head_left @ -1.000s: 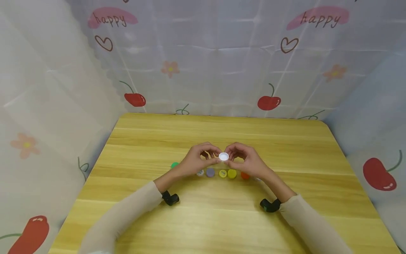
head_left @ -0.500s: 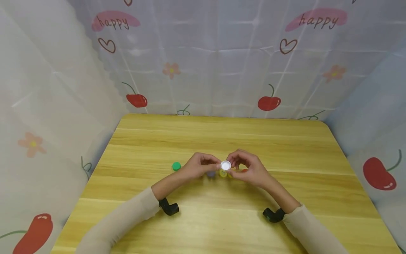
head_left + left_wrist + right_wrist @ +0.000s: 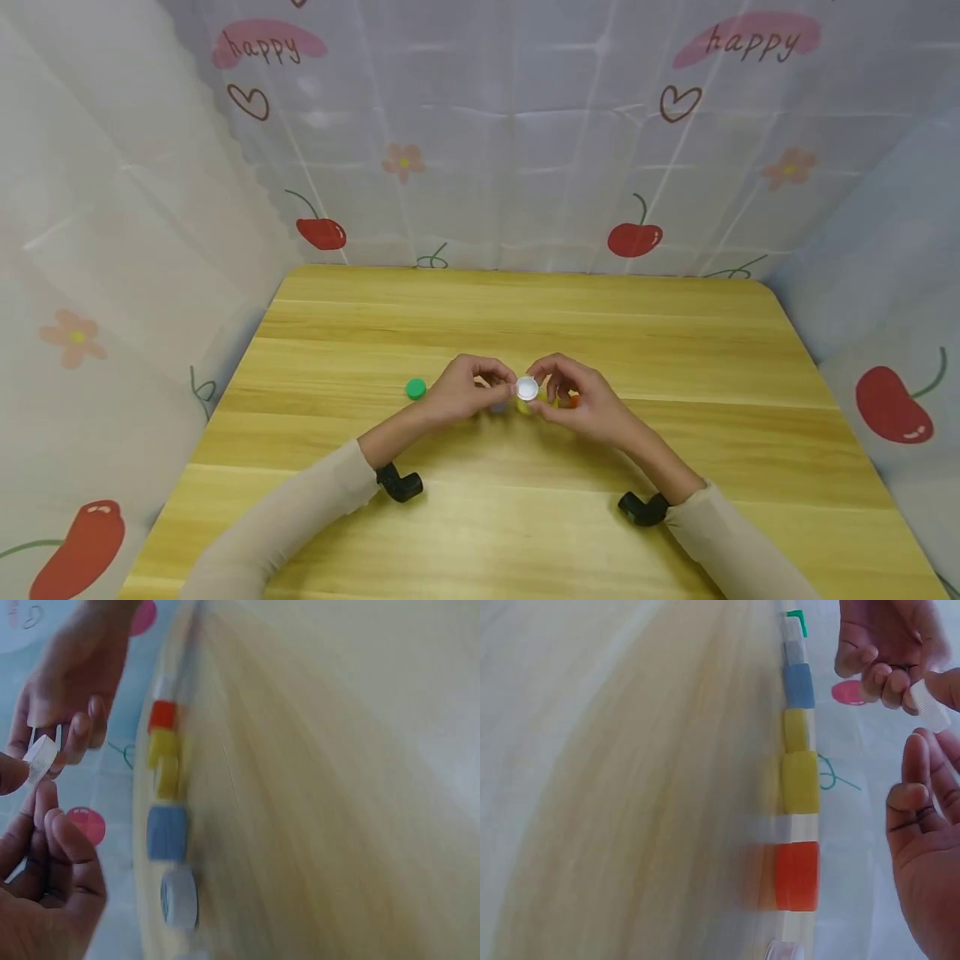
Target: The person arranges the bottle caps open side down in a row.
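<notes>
A white bottle cap (image 3: pixel 527 388) is held up above the table, its hollow inside facing the head camera. My left hand (image 3: pixel 457 390) pinches its left edge between thumb and fingers. At the right edge, the thumb and fingers of my right hand (image 3: pixel 588 398) pinch the same cap. Its ribbed side shows in the right wrist view, where the cap (image 3: pixel 930 706) sits between the two hands. Below lies a row of caps, partly hidden by the hands in the head view: a blue-purple cap (image 3: pixel 166 832), two yellow caps (image 3: pixel 801 782) and an orange-red cap (image 3: pixel 798 876).
A green cap (image 3: pixel 416 389) lies at the row's left end, beside my left wrist. A white cap (image 3: pixel 179 897) stands next to the blue-purple one. A clear-looking cap (image 3: pixel 785 950) is at the other end. The wooden table (image 3: pixel 487 517) is backed by a printed curtain (image 3: pixel 495 167).
Both hands have come down and nearer over the last second, still with the white bottle cap between them. Lately they shifted slightly left. The green cap is now fully uncovered.
</notes>
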Demonstrator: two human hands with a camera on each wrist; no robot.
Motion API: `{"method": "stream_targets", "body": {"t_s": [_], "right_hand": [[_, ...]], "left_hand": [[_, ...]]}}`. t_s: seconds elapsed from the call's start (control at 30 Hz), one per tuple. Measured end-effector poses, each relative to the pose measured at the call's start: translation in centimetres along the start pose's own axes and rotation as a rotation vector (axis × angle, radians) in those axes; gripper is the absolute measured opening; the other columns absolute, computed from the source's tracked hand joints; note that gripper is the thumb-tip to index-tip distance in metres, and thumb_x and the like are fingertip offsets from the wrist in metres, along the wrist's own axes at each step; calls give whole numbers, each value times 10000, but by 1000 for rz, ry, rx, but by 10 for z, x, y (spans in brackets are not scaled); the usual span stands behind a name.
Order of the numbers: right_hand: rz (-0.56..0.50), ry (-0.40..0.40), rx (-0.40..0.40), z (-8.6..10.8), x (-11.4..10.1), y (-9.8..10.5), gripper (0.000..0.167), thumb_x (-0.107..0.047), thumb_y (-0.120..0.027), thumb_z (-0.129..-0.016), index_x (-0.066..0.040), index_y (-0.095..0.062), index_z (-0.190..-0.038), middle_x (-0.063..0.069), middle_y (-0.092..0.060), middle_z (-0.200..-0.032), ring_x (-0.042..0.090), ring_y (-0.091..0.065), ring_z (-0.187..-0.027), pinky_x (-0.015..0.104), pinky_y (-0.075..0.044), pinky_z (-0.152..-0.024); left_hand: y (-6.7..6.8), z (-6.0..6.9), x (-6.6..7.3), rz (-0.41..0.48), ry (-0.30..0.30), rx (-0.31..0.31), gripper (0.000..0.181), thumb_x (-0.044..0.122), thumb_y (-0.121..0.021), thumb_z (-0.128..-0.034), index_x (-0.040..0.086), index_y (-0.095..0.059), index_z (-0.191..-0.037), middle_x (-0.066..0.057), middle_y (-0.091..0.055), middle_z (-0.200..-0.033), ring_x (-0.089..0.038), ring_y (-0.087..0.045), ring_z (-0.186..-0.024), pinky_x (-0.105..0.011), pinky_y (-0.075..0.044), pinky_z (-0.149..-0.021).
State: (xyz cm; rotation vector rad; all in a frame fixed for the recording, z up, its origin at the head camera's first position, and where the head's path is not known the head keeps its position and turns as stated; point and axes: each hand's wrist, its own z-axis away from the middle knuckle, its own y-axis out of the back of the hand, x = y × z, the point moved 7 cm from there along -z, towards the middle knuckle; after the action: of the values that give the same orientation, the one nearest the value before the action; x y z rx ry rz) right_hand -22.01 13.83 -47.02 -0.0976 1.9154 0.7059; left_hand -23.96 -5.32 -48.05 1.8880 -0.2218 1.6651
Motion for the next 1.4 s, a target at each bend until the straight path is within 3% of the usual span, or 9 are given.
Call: {"method": "stream_targets", "body": {"t_s": [0.13, 0.3, 0.4, 0.53, 0.77, 0.9, 1.07, 1.17, 1.4], "right_hand": [[-146, -158, -98, 0, 10, -6, 189, -169, -646, -1092, -105, -672, -1268, 205, -673, -1029, 359, -583, -724, 327, -508, -579], [-346, -253, -264, 3, 15, -18, 365, -233, -421, -1180, 52, -614, -1300, 290, -660, -1091, 386, -634, -798, 354, -552, -619], [-444, -264, -295, 5, 15, -21, 360, -225, -426, -1173, 59, -603, -1307, 181, -711, -1116, 287, -668, -824, 315, -555, -653], [-534, -233, -302, 6, 14, -22, 290, -157, -461, -1146, 64, -606, -1263, 77, -734, -1068, 189, -646, -820, 283, -534, -667], [-527, -212, -256, 8, 13, -20, 264, -153, -495, -1126, 52, -616, -1240, 77, -705, -1042, 169, -625, -847, 287, -542, -709], [-282, -134, -130, 12, 8, -9, 143, -86, -613, -1077, -63, -681, -1200, 43, -694, -1019, 156, -652, -863, 296, -591, -747], [101, 118, -10, 16, -14, 0, 305, -29, -790, -932, -174, -710, -1188, -34, -697, -1010, 140, -638, -811, 299, -566, -694], [198, 211, 17, 18, -24, 1, 363, -13, -817, -889, -171, -712, -1198, -58, -697, -1022, 146, -645, -802, 309, -570, -675], [254, 166, 24, 26, -23, 5, 367, -40, -841, -889, -194, -714, -1197, -86, -693, -1023, 165, -643, -796, 302, -577, -681]], "left_hand": [[7, 7, 20, -296, -199, 88, 73, 187, -756, -980, 201, -795, -1040, 60, -735, -969, -96, -639, -901, -257, -567, -747], [1, 22, 48, -668, -539, 175, 99, 189, -800, -961, 184, -787, -1059, 66, -733, -985, -106, -629, -931, -228, -554, -758], [-5, 30, 57, -766, -691, 201, 129, 193, -820, -950, 164, -788, -1072, 50, -747, -1001, -118, -654, -940, -207, -569, -768], [-10, 34, 63, -801, -789, 220, 151, 194, -825, -941, 142, -789, -1078, 36, -751, -1000, -120, -673, -926, -193, -575, -754], [-13, 32, 62, -755, -755, 201, 156, 199, -831, -950, 146, -792, -1092, 37, -755, -1016, -115, -669, -941, -193, -572, -783], [-12, 27, 51, -605, -575, 150, 198, 259, -836, -965, 167, -800, -1137, 25, -784, -1059, -123, -661, -959, -211, -557, -781], [-12, 26, 39, -458, -408, 120, 250, 310, -851, -951, 199, -803, -1170, 35, -786, -1084, -188, -671, -941, -296, -573, -743], [-14, 26, 39, -457, -422, 123, 237, 289, -853, -950, 200, -801, -1163, 53, -778, -1084, -199, -669, -939, -309, -581, -747], [-25, 22, 40, -498, -490, 105, 236, 255, -856, -946, 176, -797, -1161, 43, -792, -1089, -117, -669, -983, -209, -572, -817]]}}
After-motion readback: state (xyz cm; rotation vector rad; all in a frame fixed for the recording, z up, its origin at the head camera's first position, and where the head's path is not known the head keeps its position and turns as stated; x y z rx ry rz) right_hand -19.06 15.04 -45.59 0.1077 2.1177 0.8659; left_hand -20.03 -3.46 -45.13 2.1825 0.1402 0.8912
